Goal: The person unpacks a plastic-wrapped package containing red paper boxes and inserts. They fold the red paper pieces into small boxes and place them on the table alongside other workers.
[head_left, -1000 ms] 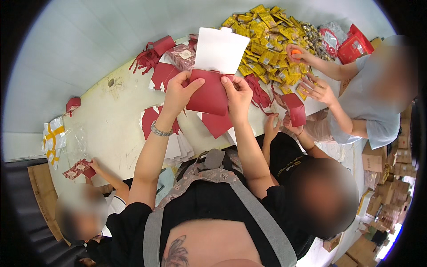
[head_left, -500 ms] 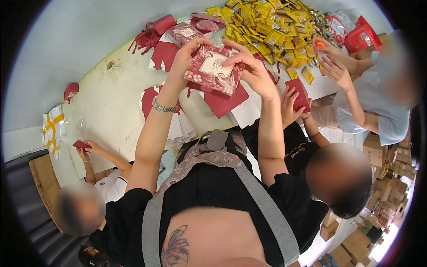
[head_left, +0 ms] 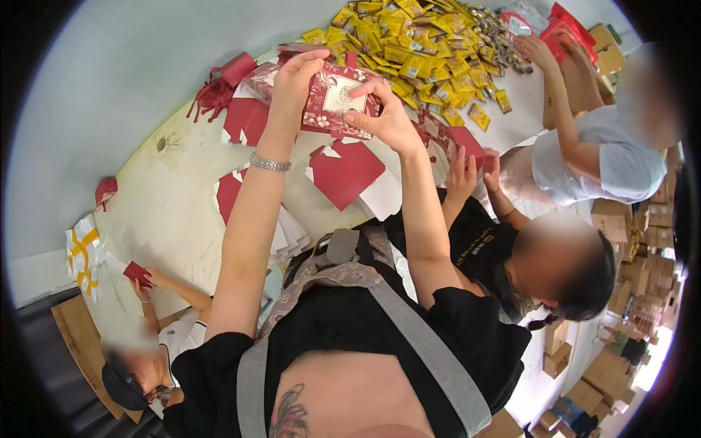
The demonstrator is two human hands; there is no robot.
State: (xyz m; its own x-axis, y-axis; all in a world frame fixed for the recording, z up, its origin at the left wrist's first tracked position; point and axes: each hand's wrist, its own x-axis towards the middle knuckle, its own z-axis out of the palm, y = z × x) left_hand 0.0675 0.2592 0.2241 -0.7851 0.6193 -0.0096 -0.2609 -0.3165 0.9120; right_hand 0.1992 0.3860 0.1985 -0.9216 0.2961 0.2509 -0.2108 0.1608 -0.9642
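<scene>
Head view: Red floral box (head_left: 315, 109) held up at a busy table (head_left: 182, 190)

Toward 12 o'clock, the red floral box, its cream label (head_left: 337, 95) in plain sight, sits between both hands and appears raised above the table. The left hand (head_left: 296, 84) grips the box's left end, fingers curled toward the upper edge. The right hand (head_left: 391, 120) lays a bent forefinger and a thumb, parted, on the front panel; its other fingers are partly hidden, so whether it pinches or merely presses cannot be told. By all appearances, the step in hand is pressing or adjusting that panel. Any next move would seem to call for firm support from the left hand while the right fingertips come clear of the label.

Clockwise around the box: yellow packets (head_left: 423, 51) heaped at 2 o'clock, a second red box (head_left: 467, 140) held by a co-worker (head_left: 478, 241) at 4, red sheets (head_left: 347, 179) at 6, dark-red ribbons (head_left: 212, 102) at 9.
</scene>
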